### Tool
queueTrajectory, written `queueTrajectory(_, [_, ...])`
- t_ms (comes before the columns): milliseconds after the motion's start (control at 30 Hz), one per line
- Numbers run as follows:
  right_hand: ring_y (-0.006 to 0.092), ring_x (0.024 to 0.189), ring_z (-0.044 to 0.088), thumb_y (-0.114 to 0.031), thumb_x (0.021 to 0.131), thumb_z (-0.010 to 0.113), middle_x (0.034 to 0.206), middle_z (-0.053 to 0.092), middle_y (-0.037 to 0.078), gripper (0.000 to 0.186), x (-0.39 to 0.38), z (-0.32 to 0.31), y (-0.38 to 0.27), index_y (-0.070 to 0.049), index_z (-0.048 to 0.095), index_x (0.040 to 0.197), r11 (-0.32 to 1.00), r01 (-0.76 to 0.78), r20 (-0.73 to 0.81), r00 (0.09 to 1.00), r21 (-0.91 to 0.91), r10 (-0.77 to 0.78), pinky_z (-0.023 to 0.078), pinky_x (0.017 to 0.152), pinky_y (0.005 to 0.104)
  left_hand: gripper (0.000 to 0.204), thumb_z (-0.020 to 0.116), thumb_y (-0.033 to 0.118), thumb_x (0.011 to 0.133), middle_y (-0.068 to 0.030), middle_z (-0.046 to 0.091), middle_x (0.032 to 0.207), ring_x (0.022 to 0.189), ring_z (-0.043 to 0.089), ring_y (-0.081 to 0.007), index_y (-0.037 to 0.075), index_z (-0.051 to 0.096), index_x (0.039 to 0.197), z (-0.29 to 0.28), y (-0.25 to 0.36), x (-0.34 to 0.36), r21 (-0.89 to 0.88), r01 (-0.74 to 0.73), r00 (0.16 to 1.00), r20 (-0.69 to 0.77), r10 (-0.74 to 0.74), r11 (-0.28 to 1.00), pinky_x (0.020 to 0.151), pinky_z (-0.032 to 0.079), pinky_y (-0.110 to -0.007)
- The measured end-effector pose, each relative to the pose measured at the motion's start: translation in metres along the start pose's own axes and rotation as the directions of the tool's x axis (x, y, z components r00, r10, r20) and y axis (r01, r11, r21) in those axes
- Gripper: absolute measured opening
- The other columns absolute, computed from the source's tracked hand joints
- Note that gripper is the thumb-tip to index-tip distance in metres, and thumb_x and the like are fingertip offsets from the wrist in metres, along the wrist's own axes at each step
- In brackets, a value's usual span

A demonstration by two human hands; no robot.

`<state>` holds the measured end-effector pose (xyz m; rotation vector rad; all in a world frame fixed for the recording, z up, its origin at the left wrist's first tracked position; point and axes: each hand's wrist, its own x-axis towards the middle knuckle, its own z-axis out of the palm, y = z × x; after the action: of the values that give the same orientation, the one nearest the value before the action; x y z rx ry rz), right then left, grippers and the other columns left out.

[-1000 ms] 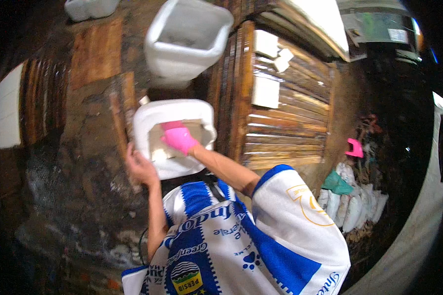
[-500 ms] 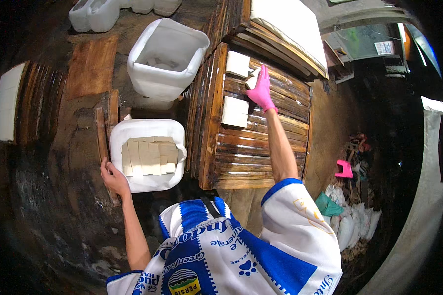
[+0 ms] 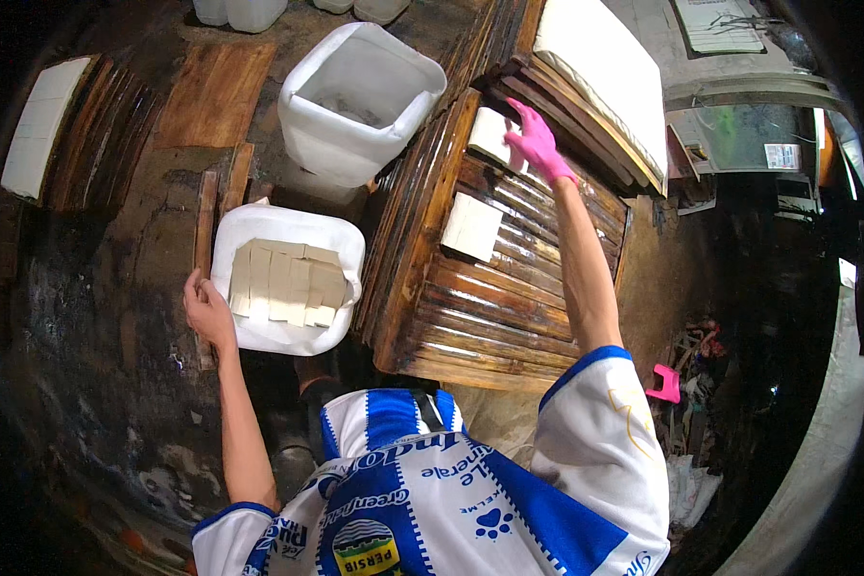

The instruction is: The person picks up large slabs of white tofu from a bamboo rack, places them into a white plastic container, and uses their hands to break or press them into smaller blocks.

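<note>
Nearest, the bare left hand [image 3: 206, 312] rests its grip on the left rim of a white tub [image 3: 250, 338], fingers curled against the edge. The tub sits on a dark, wet counter [image 3: 96, 384] and holds pale square blocks [image 3: 283, 283] packed in rows. Just right of it lies a slatted wooden rack [image 3: 509, 307], with one loose white block [image 3: 473, 228] lying flat on its slats. Farther out, the right hand [image 3: 538, 142], in a pink glove, reaches to a second white block [image 3: 492, 134] at the rack's far end; its fingers are spread on the block, whether clasping it cannot be told. Beyond stands an empty white bucket [image 3: 355, 106].
</note>
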<state>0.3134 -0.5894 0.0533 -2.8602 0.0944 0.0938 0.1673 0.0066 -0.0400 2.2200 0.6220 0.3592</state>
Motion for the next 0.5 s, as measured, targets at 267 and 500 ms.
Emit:
queueTrajectory(267, [0.0359,0.118,0.051,-0.065,0.073,0.060,0.133,0.052,0.014,0.063,-0.016,0.034,-0.066,-0.034,0.057,0.128,0.983,-0.115,-0.224,0.971,-0.147,0.080,0.038,0.095,0.0562,0.028,0.055,0.023,0.093,-0.0171,0.067,0.108,0.095,0.066,-0.0343,0.007,0.067,0.112,0.001,-0.016,0.005,0.148,-0.061,0.998,-0.017,0.065,0.987,0.080,0.052,-0.040])
queueTrajectory(500, [0.0330,0.112,0.053,-0.051,0.072,0.062,0.120,0.057,0.009,0.049,-0.066,0.021,-0.044,-0.028,0.064,0.115,0.964,-0.239,-0.297,0.935,-0.115,0.196,0.037,0.092,0.0561,0.028,0.055,0.022,0.093,-0.0176,0.065,0.115,0.105,0.062,-0.0325,0.005,0.066,0.114,0.002,-0.010,0.004,0.162,-0.016,0.999,0.038,0.010,0.987,0.084,0.050,-0.040])
